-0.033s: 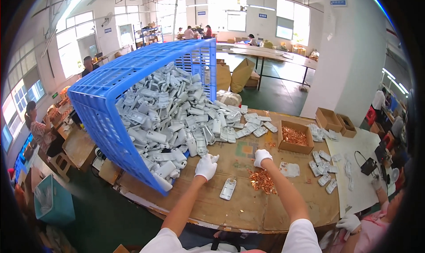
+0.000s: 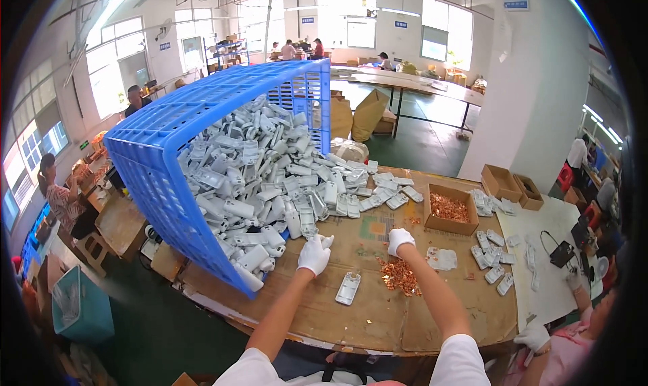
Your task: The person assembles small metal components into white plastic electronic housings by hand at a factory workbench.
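Observation:
My left hand (image 2: 315,254), in a white glove, is at the near edge of a heap of pale grey plastic housings (image 2: 270,177). Its thumb and forefinger are apart, and I see nothing held. My right hand (image 2: 400,241), also gloved, is closed just beyond a small pile of copper-coloured metal pieces (image 2: 399,277); its curled fingers hide whatever may be in them. One housing (image 2: 347,288) lies by itself on the cardboard between my forearms, its hollow side up. The heap spills out of a blue plastic crate (image 2: 145,140) tipped on its side.
A cardboard box (image 2: 451,209) of copper pieces stands beyond my right hand. Right of it are a clear plastic piece (image 2: 441,258), more housings (image 2: 491,254) and two cardboard boxes (image 2: 501,182). A co-worker's gloved hand (image 2: 533,337) is at the table's right edge.

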Demonstrator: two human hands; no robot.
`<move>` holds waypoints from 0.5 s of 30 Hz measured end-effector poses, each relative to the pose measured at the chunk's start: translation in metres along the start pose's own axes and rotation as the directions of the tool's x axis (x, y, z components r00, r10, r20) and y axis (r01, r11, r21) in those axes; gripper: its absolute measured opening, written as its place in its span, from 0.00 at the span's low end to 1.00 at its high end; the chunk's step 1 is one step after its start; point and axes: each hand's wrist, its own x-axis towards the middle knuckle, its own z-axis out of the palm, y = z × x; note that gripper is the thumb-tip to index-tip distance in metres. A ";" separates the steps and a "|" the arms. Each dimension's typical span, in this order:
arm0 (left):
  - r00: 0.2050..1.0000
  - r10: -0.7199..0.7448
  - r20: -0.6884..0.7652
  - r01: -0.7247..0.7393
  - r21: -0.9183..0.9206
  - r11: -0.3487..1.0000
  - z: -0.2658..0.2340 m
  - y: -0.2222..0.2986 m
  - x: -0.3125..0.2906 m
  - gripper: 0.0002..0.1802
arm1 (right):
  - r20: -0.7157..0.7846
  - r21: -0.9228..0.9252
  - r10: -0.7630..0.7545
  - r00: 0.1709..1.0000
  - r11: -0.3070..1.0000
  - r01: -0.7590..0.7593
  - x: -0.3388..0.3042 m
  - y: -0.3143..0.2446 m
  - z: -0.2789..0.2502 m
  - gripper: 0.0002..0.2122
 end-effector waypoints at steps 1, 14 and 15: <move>0.996 0.044 -0.078 -0.050 -0.069 0.996 0.002 -0.002 -0.002 0.20 | -0.043 -0.032 -0.003 0.999 0.999 0.002 0.003 -0.001 0.006 0.15; 0.977 0.019 -0.214 -0.104 -0.392 0.914 -0.007 0.022 -0.039 0.18 | -0.610 0.431 -0.223 0.761 0.712 0.554 -0.068 -0.035 -0.003 0.05; 0.987 -0.016 -0.159 -0.057 -0.446 0.893 -0.011 0.027 -0.051 0.18 | -0.576 0.588 -0.214 0.789 0.561 0.582 -0.096 -0.065 -0.016 0.05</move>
